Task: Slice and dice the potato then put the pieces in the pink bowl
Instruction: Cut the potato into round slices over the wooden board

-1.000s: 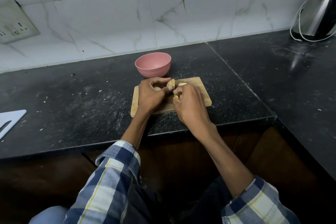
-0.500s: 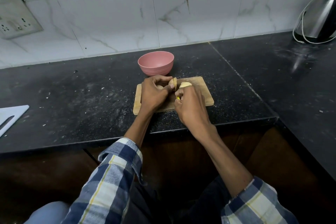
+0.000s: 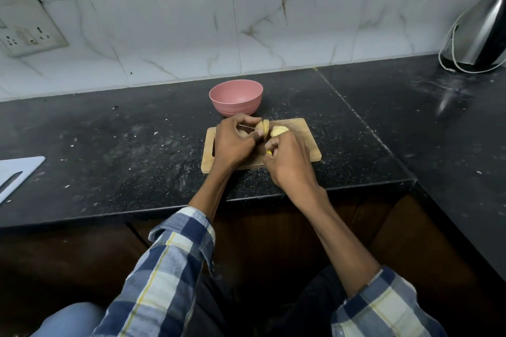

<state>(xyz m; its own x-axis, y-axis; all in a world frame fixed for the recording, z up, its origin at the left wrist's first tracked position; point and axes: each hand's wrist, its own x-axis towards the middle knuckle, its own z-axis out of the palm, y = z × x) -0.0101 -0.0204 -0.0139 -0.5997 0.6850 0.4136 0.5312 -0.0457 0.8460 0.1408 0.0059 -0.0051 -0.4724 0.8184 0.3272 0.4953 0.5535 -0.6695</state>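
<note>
On a small wooden cutting board my left hand grips a pale potato with curled fingers. My right hand is curled round a knife whose yellow handle peeks out at the thumb; the blade is mostly hidden between my hands. A cut-off potato slice lies just right of the held piece. The pink bowl stands behind the board, its inside showing nothing.
The black stone counter carries a white board at the far left and a steel kettle with its cord at the back right. A socket plate is on the tiled wall. The counter edge runs just below my wrists.
The hands stay on the board at the same spot. The cut slice now lies a little more apart to the right of the held potato. The view has shifted slightly.
</note>
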